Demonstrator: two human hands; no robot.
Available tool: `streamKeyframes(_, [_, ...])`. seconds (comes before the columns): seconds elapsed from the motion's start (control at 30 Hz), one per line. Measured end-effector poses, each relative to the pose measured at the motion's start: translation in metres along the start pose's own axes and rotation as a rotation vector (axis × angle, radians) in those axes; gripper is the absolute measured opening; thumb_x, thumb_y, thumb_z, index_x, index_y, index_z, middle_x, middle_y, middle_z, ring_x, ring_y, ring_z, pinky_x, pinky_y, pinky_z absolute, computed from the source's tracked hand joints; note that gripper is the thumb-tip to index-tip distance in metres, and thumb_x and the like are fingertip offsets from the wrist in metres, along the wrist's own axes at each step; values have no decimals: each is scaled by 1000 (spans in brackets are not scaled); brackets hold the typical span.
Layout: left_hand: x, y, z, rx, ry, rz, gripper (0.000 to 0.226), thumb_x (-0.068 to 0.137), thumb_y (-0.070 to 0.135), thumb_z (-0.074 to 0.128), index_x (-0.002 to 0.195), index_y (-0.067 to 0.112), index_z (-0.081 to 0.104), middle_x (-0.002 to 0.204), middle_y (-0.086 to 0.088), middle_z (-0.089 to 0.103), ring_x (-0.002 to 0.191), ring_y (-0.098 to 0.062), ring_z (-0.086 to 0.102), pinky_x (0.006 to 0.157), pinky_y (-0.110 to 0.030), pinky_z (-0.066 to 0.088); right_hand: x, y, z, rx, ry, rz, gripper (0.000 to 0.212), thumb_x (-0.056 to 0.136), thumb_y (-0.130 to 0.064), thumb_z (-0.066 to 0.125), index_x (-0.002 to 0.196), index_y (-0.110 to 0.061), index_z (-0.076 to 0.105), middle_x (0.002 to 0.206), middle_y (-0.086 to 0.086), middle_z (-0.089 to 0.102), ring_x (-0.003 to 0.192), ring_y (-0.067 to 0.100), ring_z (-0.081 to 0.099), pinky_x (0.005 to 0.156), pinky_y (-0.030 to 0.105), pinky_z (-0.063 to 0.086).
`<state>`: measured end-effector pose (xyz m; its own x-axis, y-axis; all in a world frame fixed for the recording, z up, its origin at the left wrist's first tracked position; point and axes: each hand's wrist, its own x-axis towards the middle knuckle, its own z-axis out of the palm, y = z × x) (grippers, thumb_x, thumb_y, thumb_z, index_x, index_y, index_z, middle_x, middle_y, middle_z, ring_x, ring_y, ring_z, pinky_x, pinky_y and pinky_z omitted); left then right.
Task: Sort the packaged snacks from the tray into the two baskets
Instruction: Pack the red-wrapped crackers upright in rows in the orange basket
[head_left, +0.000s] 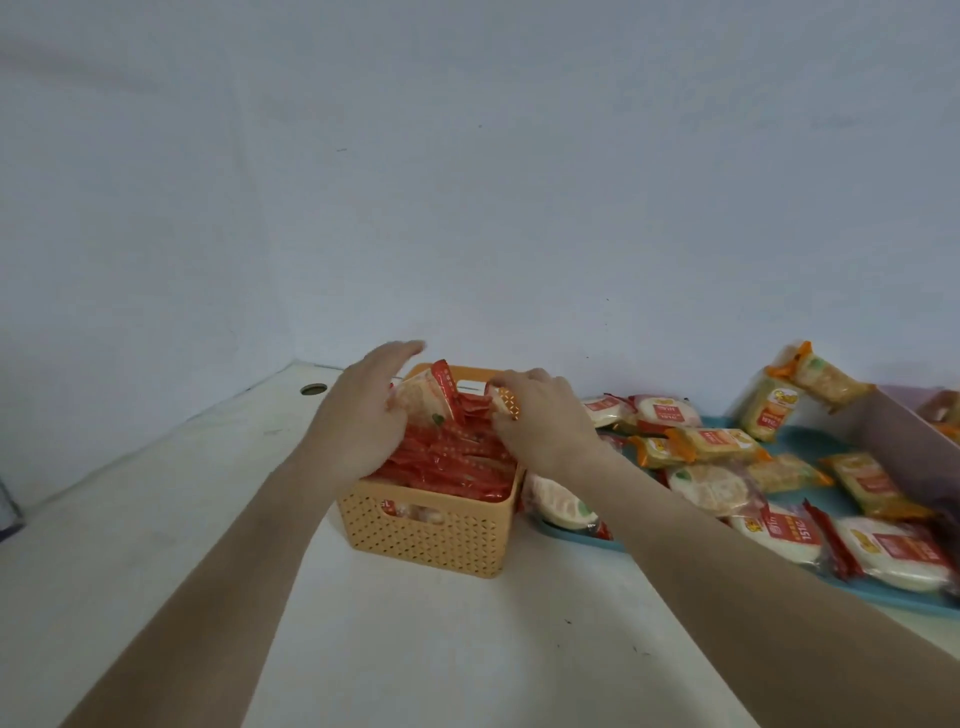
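Observation:
An orange woven basket (441, 540) stands on the white table, packed with red-wrapped round snacks (447, 462). My left hand (358, 415) rests flat against the left side of the upright packets, fingers spread. At the basket's right rear, my right hand (540, 415) pinches the edge of a red-wrapped packet (506, 402). A blue tray (841, 590) to the right holds several round white snacks (711, 488) and yellow-orange rectangular packets (717, 441). A pale purple basket (904, 447) sits at the far right, partly cut off.
The white table (363, 623) meets a plain wall behind. A round cable hole (313, 388) lies at the table's back left. A dark object (8, 506) pokes in at the left edge. Two yellow packets (800, 389) lean over the purple basket's rim.

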<state>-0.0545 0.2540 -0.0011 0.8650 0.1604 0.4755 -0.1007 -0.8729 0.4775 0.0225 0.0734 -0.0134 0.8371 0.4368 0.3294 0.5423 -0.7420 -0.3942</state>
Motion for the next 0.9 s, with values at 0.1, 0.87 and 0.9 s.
streamKeyframes(0.1, [31, 5, 7, 266, -292, 160, 68, 91, 0, 47, 144, 40, 34, 158, 2, 19, 144, -23, 16, 117, -42, 22, 3, -6, 1, -134, -87, -106, 36, 93, -33, 50, 127, -25, 58, 125, 5, 54, 121, 28, 38, 100, 50, 39])
streamKeyframes(0.87, [35, -18, 17, 559, -237, -24, 40, 92, 19, 48, 120, 44, 63, 109, -1, 65, 98, -22, 60, 75, -34, 46, 16, 2, 0, 25, -116, 35, 22, 92, -22, 47, 80, -18, 65, 84, -1, 64, 80, 20, 61, 68, 33, 51])
streamKeyframes(0.9, [37, -15, 18, 585, -242, -13, 40, 92, 18, 48, 120, 43, 63, 109, 0, 65, 101, -22, 59, 78, -35, 46, 17, 3, 0, 70, -88, 63, 27, 93, -23, 43, 71, -18, 59, 77, -1, 62, 76, 21, 60, 65, 33, 49])
